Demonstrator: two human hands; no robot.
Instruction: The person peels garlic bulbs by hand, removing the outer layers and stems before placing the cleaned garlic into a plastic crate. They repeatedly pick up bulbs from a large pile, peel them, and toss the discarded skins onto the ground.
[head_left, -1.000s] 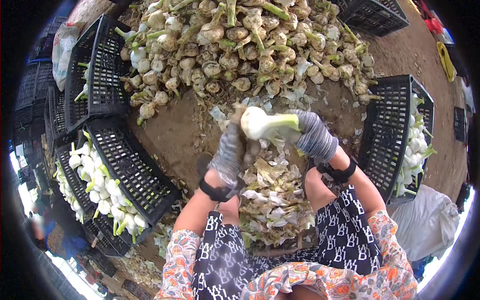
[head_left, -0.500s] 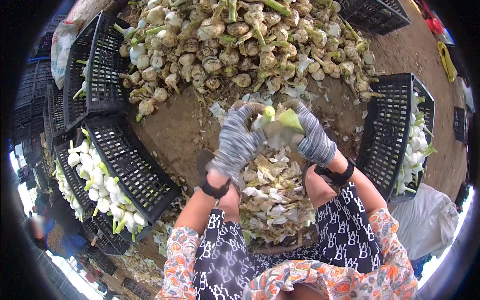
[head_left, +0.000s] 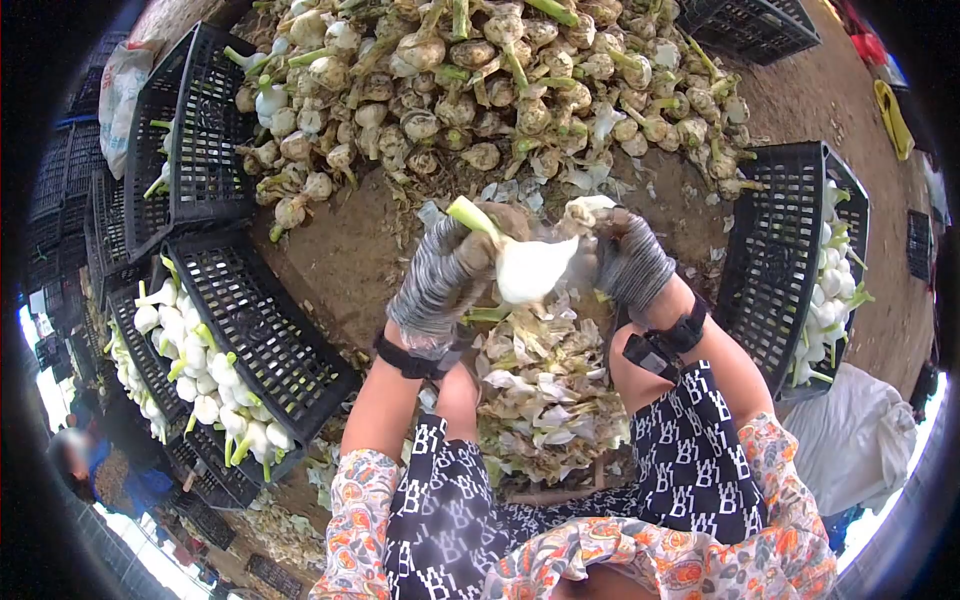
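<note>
My left hand (head_left: 448, 268), in a soiled grey striped glove, is closed around the base of the green stem of a garlic bulb (head_left: 535, 270). The bulb is white and smooth, tilted with its stem to the upper left. Close by on the other side, my gloved right hand (head_left: 632, 255) is pinched on a crumpled strip of garlic skin (head_left: 588, 208). Its fingertips are partly blurred beside the bulb. Below both hands, between my legs, lies a heap of peeled garlic skins (head_left: 550, 400).
A large pile of unpeeled garlic (head_left: 470, 100) covers the ground ahead. Black crates with white garlic stand at left (head_left: 265, 330) and right (head_left: 775, 265). A white sack (head_left: 850, 440) lies at lower right; a person (head_left: 90, 465) is at far left.
The skin has come away from the bulb, whose white surface now shows. My hands have shifted slightly, and the bulb's stem now leans to the upper left.
</note>
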